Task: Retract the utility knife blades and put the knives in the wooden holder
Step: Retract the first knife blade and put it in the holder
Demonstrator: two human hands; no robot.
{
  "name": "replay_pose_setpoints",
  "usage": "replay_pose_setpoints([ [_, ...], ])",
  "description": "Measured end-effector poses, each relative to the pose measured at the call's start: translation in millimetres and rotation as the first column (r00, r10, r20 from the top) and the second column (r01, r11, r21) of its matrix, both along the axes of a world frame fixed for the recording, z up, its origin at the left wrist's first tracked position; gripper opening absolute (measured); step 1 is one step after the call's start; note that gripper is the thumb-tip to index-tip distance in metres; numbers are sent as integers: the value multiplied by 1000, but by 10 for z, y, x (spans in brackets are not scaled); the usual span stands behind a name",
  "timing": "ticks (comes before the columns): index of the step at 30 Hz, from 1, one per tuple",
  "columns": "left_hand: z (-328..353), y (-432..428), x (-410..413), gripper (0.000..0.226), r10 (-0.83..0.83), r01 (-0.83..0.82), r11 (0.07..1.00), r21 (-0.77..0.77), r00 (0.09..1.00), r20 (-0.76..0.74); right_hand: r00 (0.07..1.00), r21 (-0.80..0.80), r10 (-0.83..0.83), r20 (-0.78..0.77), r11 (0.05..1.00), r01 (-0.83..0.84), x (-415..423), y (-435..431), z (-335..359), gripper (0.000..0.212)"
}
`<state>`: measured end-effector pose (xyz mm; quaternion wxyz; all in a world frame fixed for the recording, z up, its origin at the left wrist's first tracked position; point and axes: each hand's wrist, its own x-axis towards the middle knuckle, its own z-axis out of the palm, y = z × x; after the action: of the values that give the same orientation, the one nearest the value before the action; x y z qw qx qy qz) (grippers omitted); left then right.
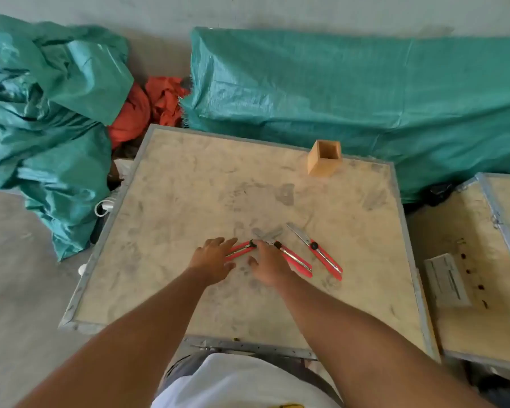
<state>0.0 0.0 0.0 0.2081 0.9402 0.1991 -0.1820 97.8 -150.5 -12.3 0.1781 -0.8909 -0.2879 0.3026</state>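
Three knives (pixel 326 254) lie mid-frame, blades out, pointing up the picture. Both hands, left (pixel 214 260) and right (pixel 270 265), are open and empty, touching the two left ones. Holder (pixel 324 157) stands upper right.

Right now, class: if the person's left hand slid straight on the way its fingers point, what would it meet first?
The left hand points forward and rightward at the leftmost red utility knife; its fingertips seem at or over the handle already, though height is unclear. That knife comes first.
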Motion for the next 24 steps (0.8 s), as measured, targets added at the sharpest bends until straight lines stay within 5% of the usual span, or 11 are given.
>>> replay_pose_setpoints([
  [8, -283, 149, -13, 61, -96, 96, 995, 12, 995, 12, 923, 59, -369, -109, 924, 377, -94, 301, -147, 56],
  [14, -381, 245, -36, 48, -38, 56, 983, -173, 994, 105, 732, 140, -639, -238, 723, 676, -94, 422, -214, 28],
  [21, -358, 192, -212, 48, 95, -12, 947, -320, 965, 245, 540, 201, -702, -464, 510, 836, -142, 354, -144, 15],
  [24, -251, 206, -232, 51, 141, -11, 901, -435, 953, 268, 566, 263, -647, -511, 510, 819, -50, 315, 57, 20],
])
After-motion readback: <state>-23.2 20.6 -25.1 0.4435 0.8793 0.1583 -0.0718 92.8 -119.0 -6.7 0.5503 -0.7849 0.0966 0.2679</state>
